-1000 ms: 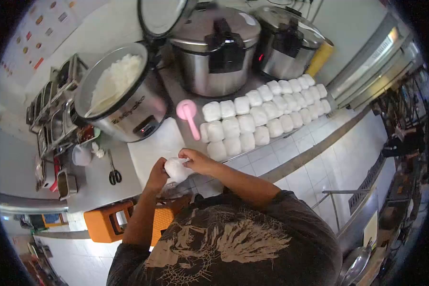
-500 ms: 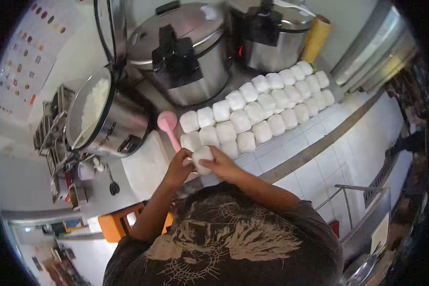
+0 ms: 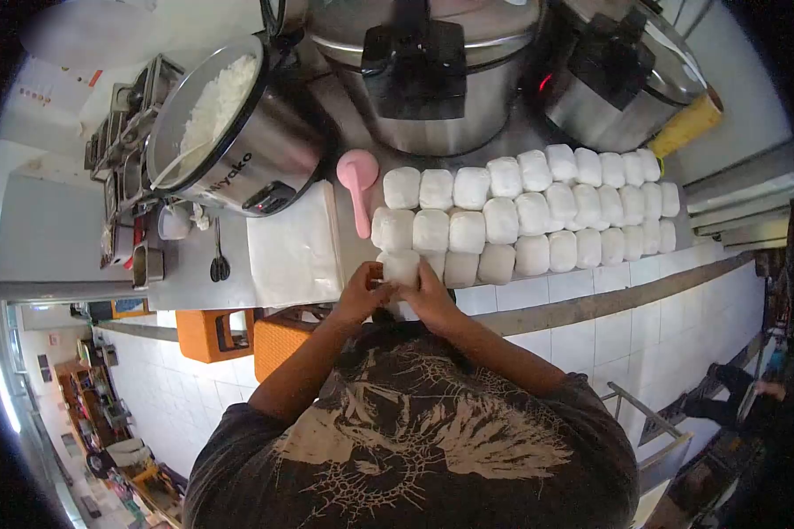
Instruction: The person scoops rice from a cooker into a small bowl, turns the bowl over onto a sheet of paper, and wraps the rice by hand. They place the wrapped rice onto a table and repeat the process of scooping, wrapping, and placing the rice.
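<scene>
A white paper-wrapped packet (image 3: 400, 265), rounded and likely filled with rice, is between my two hands at the near-left end of the rows. My left hand (image 3: 360, 294) grips its left side with bent fingers. From the other side my right hand (image 3: 430, 295) presses on it, thumb at the near face. Beyond and to the right, several similar white packets (image 3: 501, 219) stand packed in three rows along the counter. A pink rice scoop (image 3: 358, 176) lies just left of them. To the left of my hands is a stack of white paper sheets (image 3: 293, 247).
An uncovered rice cooker (image 3: 260, 167) with white rice (image 3: 219, 104) stands back left. Two lidded cookers (image 3: 441, 110) line the back. Scissors (image 3: 220, 264) lie left of the paper. Orange stools (image 3: 212, 335) are below the counter's edge. Another person (image 3: 737, 392) is at far right.
My head view has turned, so the counter appears more level. Both hands still hold the packet, which now sits lower against the near-left end of the rows.
</scene>
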A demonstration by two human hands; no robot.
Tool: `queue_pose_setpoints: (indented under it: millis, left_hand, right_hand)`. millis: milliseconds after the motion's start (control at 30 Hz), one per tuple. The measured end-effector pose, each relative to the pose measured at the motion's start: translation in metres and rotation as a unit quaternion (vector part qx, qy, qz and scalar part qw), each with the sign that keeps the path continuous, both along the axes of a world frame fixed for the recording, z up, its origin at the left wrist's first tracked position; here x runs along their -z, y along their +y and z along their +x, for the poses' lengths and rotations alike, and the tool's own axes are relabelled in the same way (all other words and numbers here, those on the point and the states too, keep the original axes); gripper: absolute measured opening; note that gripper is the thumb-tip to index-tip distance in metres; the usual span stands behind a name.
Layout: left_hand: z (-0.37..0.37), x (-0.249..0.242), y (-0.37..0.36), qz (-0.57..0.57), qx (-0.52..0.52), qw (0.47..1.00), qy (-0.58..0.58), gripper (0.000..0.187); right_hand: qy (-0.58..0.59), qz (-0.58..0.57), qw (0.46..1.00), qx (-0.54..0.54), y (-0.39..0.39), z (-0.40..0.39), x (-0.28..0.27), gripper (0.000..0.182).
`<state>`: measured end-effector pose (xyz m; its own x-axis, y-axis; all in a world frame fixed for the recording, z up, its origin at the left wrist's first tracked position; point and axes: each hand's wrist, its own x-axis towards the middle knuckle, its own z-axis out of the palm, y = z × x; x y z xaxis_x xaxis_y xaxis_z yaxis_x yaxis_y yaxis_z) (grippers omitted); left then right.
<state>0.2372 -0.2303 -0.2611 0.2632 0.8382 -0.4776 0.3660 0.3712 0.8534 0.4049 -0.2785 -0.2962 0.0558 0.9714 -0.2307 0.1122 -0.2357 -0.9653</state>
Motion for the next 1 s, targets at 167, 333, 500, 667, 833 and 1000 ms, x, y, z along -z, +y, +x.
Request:
queue_pose_setpoints:
  millis: [167,333,500,667,833,1000]
  left_hand:
    - [0.018,0.005,-0.001,0.123,-0.014,0.988,0.09,0.048]
    - [0.029,0.021,0.001,0.295,0.023,0.925,0.239,0.058]
    - [0.026,0.021,-0.003,0.421,0.119,0.872,0.22,0.067]
    - [0.017,0.046,-0.006,0.41,0.213,0.859,0.22,0.068]
    - [-0.002,0.019,-0.004,0.318,0.163,0.927,0.112,0.069]
    - [-0.055,-0.04,0.012,0.378,0.04,0.912,0.156,0.034]
  right_hand:
    - [-0.189,0.078,0.978,-0.052,0.008,0.015,-0.026,0.057]
    - [-0.32,0.129,0.935,-0.079,0.014,0.026,-0.031,0.047]
    - [-0.337,0.245,0.903,-0.107,0.01,0.033,-0.041,0.047]
    - [-0.278,0.285,0.912,-0.093,0.022,0.027,-0.056,0.044]
    - [-0.234,0.21,0.943,-0.111,0.115,-0.026,-0.06,0.042]
    - [-0.363,0.05,0.889,-0.275,0.218,-0.08,-0.028,0.049]
